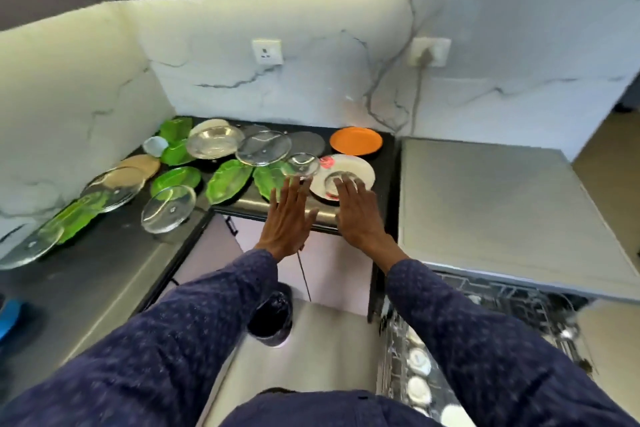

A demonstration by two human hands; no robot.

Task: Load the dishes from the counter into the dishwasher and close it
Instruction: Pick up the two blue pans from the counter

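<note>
Many dishes crowd the dark counter (104, 270): green leaf-shaped plates (228, 182), clear glass plates (264, 147), a steel plate (214, 140), an orange plate (356, 140) and a white plate with red marks (360, 168) that carries a small glass bowl (334, 180). Another small glass bowl (303, 165) stands left of it. My left hand (289, 218) is stretched out with straight fingers just below that bowl, holding nothing. My right hand (358, 215) reaches with straight fingers onto the white plate's near edge. The dishwasher rack (491, 308) is pulled out at lower right, with several white dishes (419, 360) in it.
The dishwasher's flat grey top (502, 204) lies right of the counter. The open dishwasher door (311, 350) spreads below my arms, with a dark shoe (272, 319) beside it. A plugged-in wall socket (429, 52) and its cable hang behind the counter. A blue object (8, 319) sits at far left.
</note>
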